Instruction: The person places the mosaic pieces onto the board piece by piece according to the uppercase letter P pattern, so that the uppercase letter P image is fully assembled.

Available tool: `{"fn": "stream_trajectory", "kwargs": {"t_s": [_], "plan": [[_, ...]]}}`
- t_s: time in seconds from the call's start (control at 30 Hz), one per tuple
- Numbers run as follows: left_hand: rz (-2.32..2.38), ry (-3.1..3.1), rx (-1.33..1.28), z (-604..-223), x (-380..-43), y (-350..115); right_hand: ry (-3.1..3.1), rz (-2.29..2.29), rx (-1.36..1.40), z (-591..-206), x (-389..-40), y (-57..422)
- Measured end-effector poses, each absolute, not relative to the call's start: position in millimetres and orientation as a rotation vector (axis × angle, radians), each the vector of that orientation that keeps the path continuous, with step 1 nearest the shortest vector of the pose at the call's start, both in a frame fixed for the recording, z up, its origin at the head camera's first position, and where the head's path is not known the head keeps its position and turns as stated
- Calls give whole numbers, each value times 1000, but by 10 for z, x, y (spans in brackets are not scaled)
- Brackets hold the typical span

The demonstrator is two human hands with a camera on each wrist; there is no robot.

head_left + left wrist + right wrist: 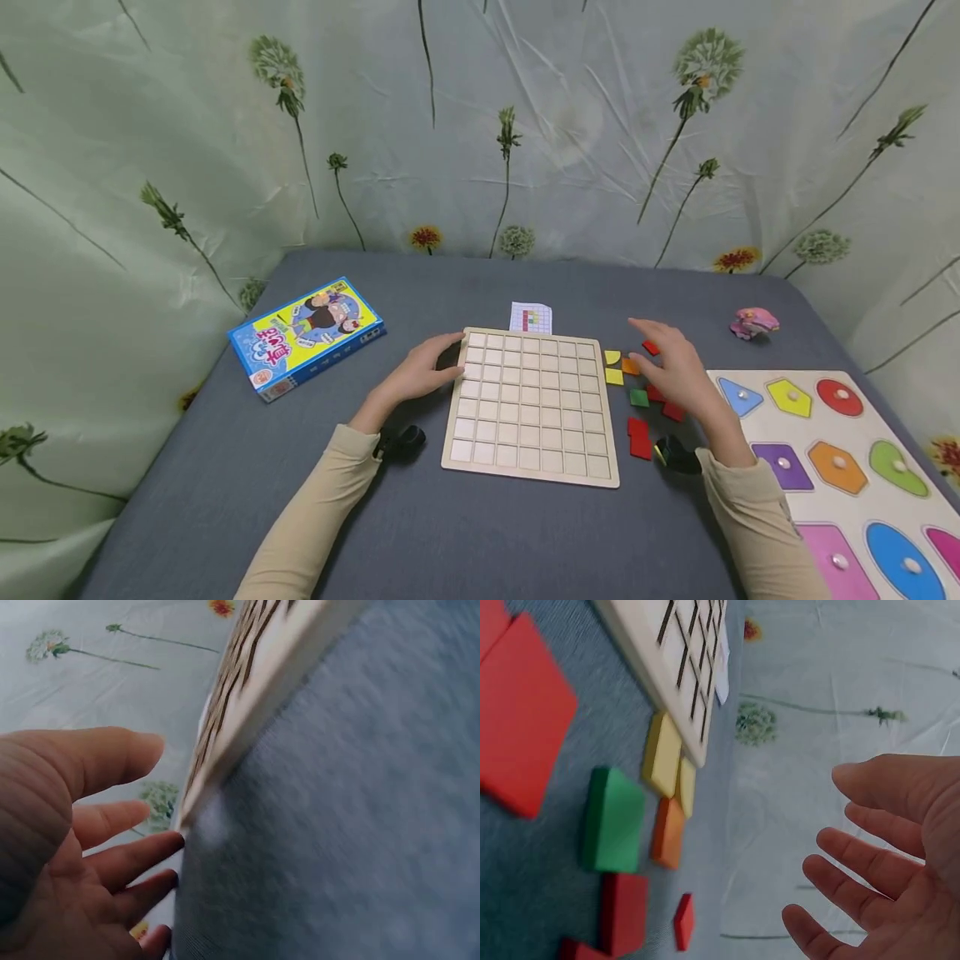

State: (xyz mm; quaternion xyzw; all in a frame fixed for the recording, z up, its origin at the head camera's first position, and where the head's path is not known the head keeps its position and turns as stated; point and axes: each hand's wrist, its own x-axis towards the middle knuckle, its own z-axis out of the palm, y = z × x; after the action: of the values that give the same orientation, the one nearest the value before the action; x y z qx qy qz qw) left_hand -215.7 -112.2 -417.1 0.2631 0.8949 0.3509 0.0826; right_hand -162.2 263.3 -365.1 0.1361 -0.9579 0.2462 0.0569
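Observation:
A pale wooden grid board (531, 408) lies flat in the middle of the table. My left hand (420, 368) is at its upper left edge, thumb and fingers spread apart; whether the fingertips touch the board I cannot tell. On the other side, my right hand (678, 372) hovers with loosely extended fingers and holds nothing. Small tiles lie below and beside it: yellow tiles (614, 377), an orange tile (667, 834), a green tile (615, 821) and several red tiles (640, 446). A printed pattern card (531, 317) sits at the board's far edge.
To the left is a blue and yellow box (307, 335). A white shape puzzle board (757, 521) with knobbed pieces covers the right side. Behind it stands a small pink toy figure (754, 322). A flower-print curtain (450, 183) hangs behind the grey table (390, 533).

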Motion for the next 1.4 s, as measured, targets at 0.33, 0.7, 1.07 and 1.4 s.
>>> {"fn": "stream_trajectory", "kwargs": {"t_s": [0.33,0.7,1.07,1.4], "plan": [[972,2658,908,-4258,-2157,-1217,-2939,734,352,-3828,-1751,2857],[907,2658,922,-4283,-2097,-1233,-2989,706,269,-3935,-1818,3007],[929,2654,908,-4268,-2116,-1228,-3025,693,186,-3960,-1939,3088],[930,2653,893,-4256,-2093,-1228,-3077,706,81,-3953,-2023,3129]]}}
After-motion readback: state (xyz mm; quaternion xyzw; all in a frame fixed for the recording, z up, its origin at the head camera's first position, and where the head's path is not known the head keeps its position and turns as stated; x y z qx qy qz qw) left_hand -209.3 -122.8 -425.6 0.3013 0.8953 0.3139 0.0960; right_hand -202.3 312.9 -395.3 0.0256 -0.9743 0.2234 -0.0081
